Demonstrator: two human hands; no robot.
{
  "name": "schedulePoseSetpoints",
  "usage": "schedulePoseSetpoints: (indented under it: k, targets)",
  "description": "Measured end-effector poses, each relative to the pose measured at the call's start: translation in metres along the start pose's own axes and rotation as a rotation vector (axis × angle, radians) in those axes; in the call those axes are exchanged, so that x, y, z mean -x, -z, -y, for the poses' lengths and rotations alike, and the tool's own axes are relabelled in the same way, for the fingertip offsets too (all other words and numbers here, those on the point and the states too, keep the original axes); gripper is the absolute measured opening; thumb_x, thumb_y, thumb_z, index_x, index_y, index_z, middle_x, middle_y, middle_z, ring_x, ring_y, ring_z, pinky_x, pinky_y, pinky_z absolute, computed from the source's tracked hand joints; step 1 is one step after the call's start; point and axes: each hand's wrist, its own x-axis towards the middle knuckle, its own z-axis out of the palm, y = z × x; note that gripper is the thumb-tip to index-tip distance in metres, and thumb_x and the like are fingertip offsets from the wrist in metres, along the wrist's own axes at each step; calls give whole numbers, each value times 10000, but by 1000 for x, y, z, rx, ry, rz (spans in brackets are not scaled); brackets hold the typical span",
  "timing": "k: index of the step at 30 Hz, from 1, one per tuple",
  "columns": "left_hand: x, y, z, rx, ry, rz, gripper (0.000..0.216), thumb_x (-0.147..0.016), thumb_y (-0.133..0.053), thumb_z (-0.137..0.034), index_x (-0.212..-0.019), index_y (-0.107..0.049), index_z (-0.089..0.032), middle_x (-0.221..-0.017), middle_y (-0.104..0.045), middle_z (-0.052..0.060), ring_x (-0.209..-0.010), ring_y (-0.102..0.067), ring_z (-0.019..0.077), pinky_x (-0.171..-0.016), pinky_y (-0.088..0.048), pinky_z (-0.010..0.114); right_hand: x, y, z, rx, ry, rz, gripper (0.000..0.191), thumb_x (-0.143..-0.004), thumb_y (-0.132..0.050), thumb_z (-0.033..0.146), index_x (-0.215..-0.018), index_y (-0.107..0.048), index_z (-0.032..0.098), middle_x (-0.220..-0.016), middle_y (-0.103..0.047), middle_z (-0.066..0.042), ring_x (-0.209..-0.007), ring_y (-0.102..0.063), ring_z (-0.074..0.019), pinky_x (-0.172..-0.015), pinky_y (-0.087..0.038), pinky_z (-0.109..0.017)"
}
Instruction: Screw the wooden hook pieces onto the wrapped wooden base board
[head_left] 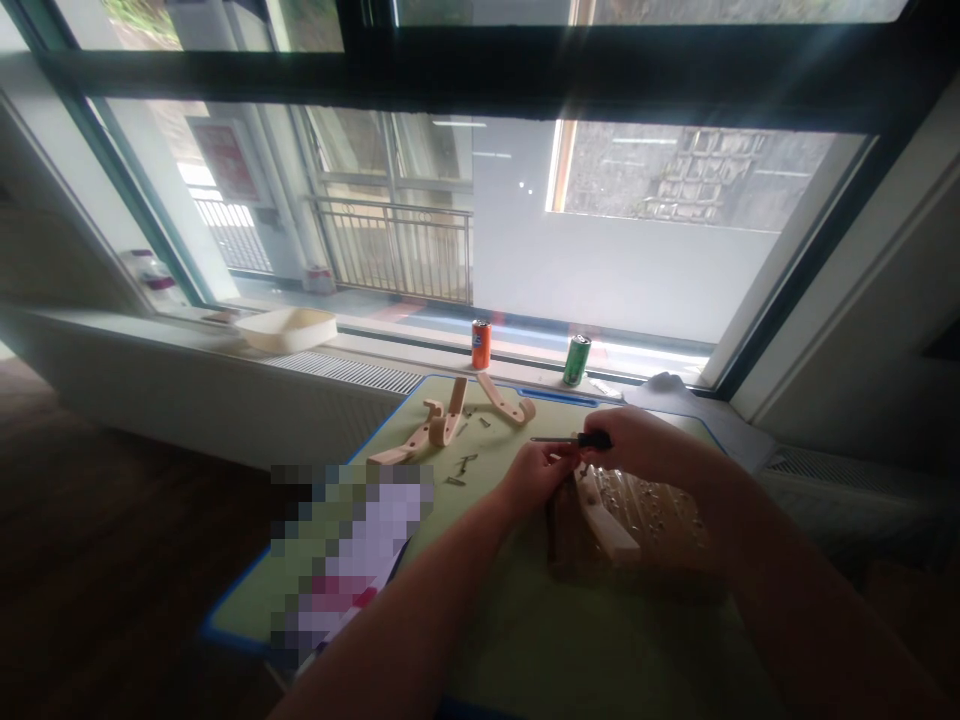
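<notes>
My right hand (pixel 626 438) is wrapped round the black handle of a screwdriver (pixel 595 440), whose thin metal shaft points left. Just below that shaft my left hand (pixel 536 472) is closed, fingertips pinched together on something I cannot make out, close to the right fingers. A pale wooden piece (pixel 607 520) slants down from under both hands. It lies over a brown tray-like box (pixel 667 520) with clear bumpy wrap and small shiny bits on it.
Curved wooden pieces (pixel 450 412) and another hooked piece (pixel 508 402) lie at the back of the green table (pixel 495 600). Loose metal screws (pixel 463 465) are scattered nearby. An orange can (pixel 481 345), a green can (pixel 577 361) and a cream basin (pixel 289 330) stand on the sill.
</notes>
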Motion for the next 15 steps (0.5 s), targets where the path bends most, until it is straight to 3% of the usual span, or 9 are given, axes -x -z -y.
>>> schedulePoseSetpoints:
  k: [8, 15]
  targets:
    - [3, 5, -4, -94, -50, -11, 323, -767, -569, -368, -959, -678, -133, -877, -691, 56, -804, -615, 184, -671, -457, 237, 1, -1, 1, -24, 51, -5, 185, -786, -527, 342, -752, -593, 173, -665, -597, -18, -571, -468, -110, -502, -279, -231]
    - [5, 9, -5, -66, -95, -30, 205, -733, -598, -279, -823, -682, -114, -799, -673, 48, -735, -596, 160, -644, -449, 229, 5, 2, 9, 13, 47, -3, 192, -776, -540, 359, -731, -601, 182, -636, -586, 0, -539, -438, -92, -478, -248, -223]
